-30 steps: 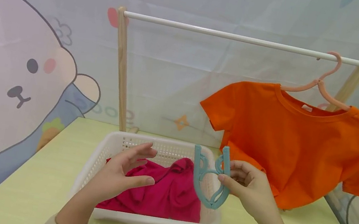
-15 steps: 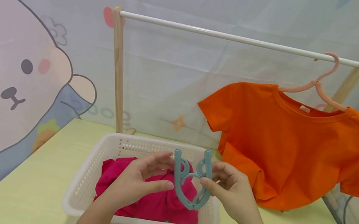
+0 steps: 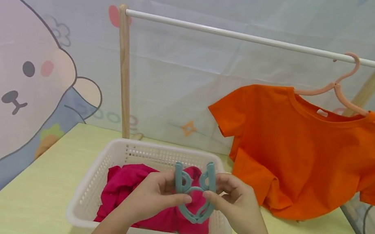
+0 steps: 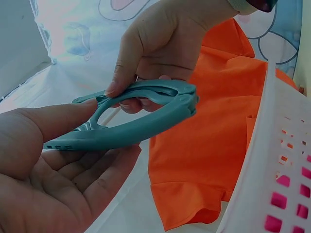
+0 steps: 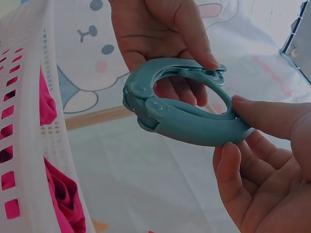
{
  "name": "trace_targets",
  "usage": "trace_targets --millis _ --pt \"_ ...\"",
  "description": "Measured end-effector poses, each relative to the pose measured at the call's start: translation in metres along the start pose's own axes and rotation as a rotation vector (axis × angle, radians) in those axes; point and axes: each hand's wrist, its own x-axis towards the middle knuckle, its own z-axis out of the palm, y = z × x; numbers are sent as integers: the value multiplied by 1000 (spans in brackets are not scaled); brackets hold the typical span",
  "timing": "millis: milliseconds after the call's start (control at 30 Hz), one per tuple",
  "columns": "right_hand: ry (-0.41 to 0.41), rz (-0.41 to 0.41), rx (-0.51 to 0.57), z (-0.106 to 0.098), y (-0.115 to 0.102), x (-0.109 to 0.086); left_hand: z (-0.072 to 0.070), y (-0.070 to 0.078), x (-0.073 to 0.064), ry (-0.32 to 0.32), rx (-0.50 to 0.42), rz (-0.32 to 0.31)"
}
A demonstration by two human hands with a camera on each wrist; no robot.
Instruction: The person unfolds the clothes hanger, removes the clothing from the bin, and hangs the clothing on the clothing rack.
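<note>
A teal folding clothes hanger [image 3: 212, 177], folded into a U with its two arms pointing up, is held over the basket. My left hand [image 3: 152, 194] pinches one arm, thumb on the near side and fingers behind. On the other arm, my right hand [image 3: 238, 204] has the same kind of pinch. In the left wrist view the hanger [image 4: 141, 131] lies between thumb and fingers of both hands. The right wrist view shows the hinged bend of the hanger [image 5: 194, 131]. Crumpled magenta cloth [image 3: 124, 183] lies below, in the white basket [image 3: 145, 233].
Behind the basket stands a rack with a white rod [image 3: 224, 33] and wooden posts [image 3: 124, 69]. An orange T-shirt [image 3: 297, 152] hangs at the right on a pink hanger [image 3: 350, 103]. The pale yellow table [image 3: 35, 182] stretches to both sides. A cartoon-print backdrop [image 3: 177, 90] closes the back.
My right hand has brought the folding hanger leftward and slightly down over the basket. My left hand has moved right from beside it and now grips its left arm.
</note>
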Motion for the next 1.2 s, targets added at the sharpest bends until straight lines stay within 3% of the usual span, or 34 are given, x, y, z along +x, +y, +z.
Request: trace_targets --millis 200,533,767,1200 --pt "-10 -34 8 0 3 -1 1 0 -1 -10 23 27" --pt "-27 -41 11 -1 3 -2 0 0 -4 -23 11 13" --pt "1 14 18 -4 2 -2 -3 3 -5 11 -2 8" --pt "66 25 74 -12 0 -2 -13 5 -7 65 -73 25"
